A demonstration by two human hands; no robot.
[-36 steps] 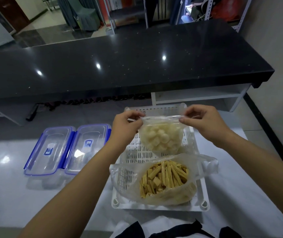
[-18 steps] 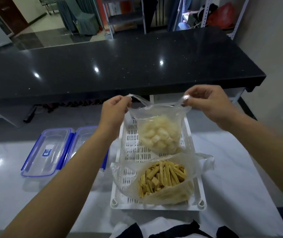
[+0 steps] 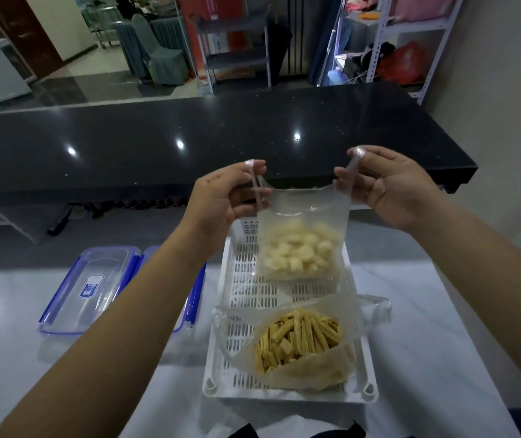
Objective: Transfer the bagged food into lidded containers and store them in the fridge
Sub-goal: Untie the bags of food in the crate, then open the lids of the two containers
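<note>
both hands (image 3: 221, 197) (image 3: 392, 188) pinch handles of clear bag (image 3: 300, 248) holding pale cubes.

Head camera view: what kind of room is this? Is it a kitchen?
Probably a serving or prep counter in a restaurant or banquet hall, not a home kitchen: a long black stone counter, covered banquet chairs beyond it, and metal storage shelving at the back.

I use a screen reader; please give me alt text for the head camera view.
Left hand and right hand hold a clear bag of pale food chunks by its handles above a white slotted basket. A bag of yellow sticks lies in it; lidded containers sit left.
</note>
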